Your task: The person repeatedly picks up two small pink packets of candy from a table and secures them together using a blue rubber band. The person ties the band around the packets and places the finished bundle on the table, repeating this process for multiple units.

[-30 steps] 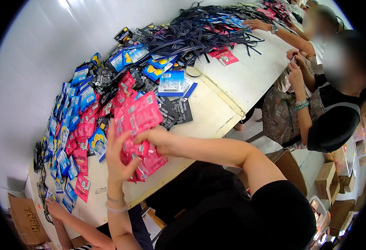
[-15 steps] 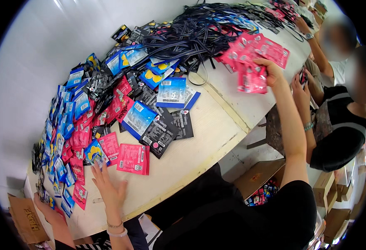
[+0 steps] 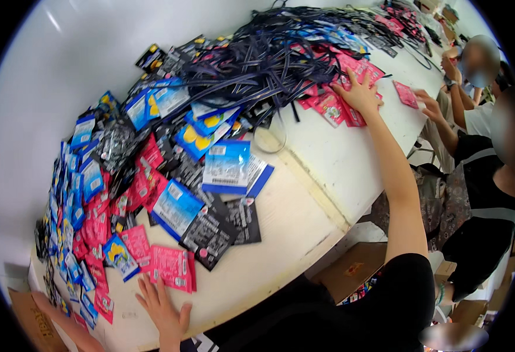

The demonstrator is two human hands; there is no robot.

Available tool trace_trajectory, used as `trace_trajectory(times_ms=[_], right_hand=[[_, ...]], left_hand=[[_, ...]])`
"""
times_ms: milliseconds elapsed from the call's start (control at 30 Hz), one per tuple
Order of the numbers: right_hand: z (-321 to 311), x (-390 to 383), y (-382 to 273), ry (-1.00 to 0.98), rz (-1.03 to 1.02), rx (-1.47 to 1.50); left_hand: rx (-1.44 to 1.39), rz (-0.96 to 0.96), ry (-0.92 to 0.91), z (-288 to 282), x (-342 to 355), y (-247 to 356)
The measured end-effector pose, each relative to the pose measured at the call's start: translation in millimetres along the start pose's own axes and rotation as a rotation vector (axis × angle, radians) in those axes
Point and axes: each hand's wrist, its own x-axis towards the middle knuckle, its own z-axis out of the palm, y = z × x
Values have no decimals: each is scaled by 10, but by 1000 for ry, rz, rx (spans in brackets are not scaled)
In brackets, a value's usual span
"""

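My right hand [image 3: 360, 97] is stretched far out to the right, its fingers spread over a bunch of pink sachets [image 3: 329, 108] beside a tangle of black straps [image 3: 257, 64]. Close to the table's near edge, my left hand [image 3: 162, 308] lies open, its fingertips by a small stack of pink sachets [image 3: 171, 267]. A blue sachet with yellow round shapes [image 3: 120, 256] lies just beyond those fingers. Further in, a blue-and-white sachet [image 3: 226, 164] and a black sachet [image 3: 207, 236] overlap others at the front of the heap.
Mixed blue, pink and black sachets heap along the wall at left. A co-worker's arm [image 3: 70, 322] enters at lower left near a cardboard box [image 3: 34, 320]. On the right, seated people work, one hand [image 3: 430, 107] near a pink sachet [image 3: 405, 94]. An open carton [image 3: 351, 267] stands below the table edge.
My right hand has set the fanned pink sachets down by the straps and spread its fingers. The left stays open near the pink stack. The whole view has shifted slightly.
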Motion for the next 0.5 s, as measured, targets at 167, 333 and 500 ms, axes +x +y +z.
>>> trace_trajectory(times_ms=[167,333,500], right_hand=[[48,680,133,69,134,-36],[189,1198,480,547,42,21],[-72,344,105,687,-543,312]], left_hand=[[-42,24,8,95,-43,-62],[-49,7,111,37,19,33],[3,-144,206,-26,36,-48]])
